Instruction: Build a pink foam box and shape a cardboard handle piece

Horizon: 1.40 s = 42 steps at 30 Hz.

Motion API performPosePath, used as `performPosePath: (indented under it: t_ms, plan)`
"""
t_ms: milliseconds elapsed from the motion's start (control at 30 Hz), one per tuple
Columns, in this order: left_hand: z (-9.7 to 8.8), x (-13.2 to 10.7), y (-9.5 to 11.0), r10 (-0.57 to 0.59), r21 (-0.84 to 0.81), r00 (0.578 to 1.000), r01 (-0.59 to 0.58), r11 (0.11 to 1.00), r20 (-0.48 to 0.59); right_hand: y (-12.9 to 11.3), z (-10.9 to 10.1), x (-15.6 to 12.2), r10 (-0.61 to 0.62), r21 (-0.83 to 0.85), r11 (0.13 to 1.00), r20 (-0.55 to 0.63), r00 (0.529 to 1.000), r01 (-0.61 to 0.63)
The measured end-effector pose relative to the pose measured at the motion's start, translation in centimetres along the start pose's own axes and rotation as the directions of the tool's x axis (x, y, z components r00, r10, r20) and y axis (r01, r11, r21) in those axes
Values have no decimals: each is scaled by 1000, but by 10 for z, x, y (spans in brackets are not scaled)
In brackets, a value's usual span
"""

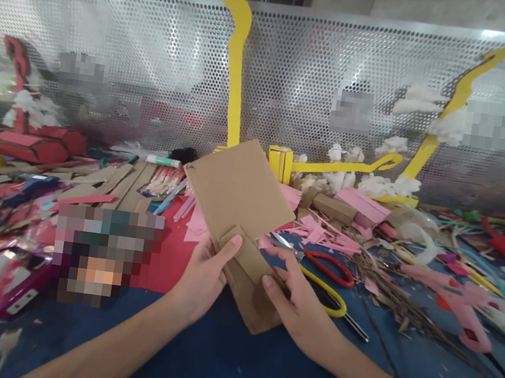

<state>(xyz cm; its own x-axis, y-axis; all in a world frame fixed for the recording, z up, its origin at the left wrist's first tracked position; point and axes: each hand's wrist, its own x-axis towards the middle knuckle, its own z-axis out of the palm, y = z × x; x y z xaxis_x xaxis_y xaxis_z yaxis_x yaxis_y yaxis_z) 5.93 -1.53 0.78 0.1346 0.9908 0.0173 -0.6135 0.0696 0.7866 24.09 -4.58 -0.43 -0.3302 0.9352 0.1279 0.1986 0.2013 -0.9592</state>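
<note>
A flat brown cardboard sheet (243,188) is held up over the blue table, tilted with one corner pointing up. Across its lower part lies a narrow cardboard strip (249,266). My left hand (206,273) grips the sheet's left edge, its thumb pressing on the strip's upper left end. On the other side, my right hand (291,296) is closed on the strip's lower right end, thumb in front and index finger bent above. The fingertips behind the cardboard are hidden. Red-handled scissors (330,268) and yellow-handled scissors (333,299) lie just beyond my right hand.
A perforated metal panel (290,76) stands along the back, with yellow hook-topped shapes (235,69) before it. A pink glue gun (456,299) lies at right among scraps. Red paper (161,264), cardboard strips (130,182) and a purple device (12,281) lie at left.
</note>
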Motion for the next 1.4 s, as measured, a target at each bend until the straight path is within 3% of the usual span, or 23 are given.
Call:
performPosePath:
  t_ms: [167,267,333,433,533,700,800,900,1033,1200,1400]
  plan:
    - [-7,7,14,85,-39,994,-87,995,-63,1,-4,-3,-61,-262,962,88,994,82]
    - [-12,12,22,124,-43,988,-128,991,-94,0,-5,-3,-128,-290,944,105,986,154]
    - [-15,15,25,146,-41,982,-152,987,-121,1,-5,-2,-122,-250,958,103,987,144]
    - [-17,17,27,159,-31,974,-166,986,-163,0,-4,1,-20,-92,995,146,989,34]
    - [-16,17,26,124,-11,977,-127,992,-173,-1,-3,3,42,30,998,184,982,-49]
    - [-12,12,14,0,-5,993,-1,1000,-118,-4,-2,3,54,111,991,200,978,-77]
    - [-7,7,5,-57,-17,993,56,998,-108,-4,-2,0,4,119,992,188,982,-27]
    - [0,1,-1,-26,-9,996,25,1000,-86,-2,2,-2,-50,-15,999,63,997,51]
    - [6,-5,-6,19,43,998,-21,999,57,1,11,-3,-50,-166,985,-59,997,39]
    - [1,-6,-12,-3,97,996,-6,995,91,5,14,1,9,-73,997,-40,999,-12]
    - [4,-7,-2,-47,83,994,39,996,99,7,3,3,-45,-55,997,34,998,47]
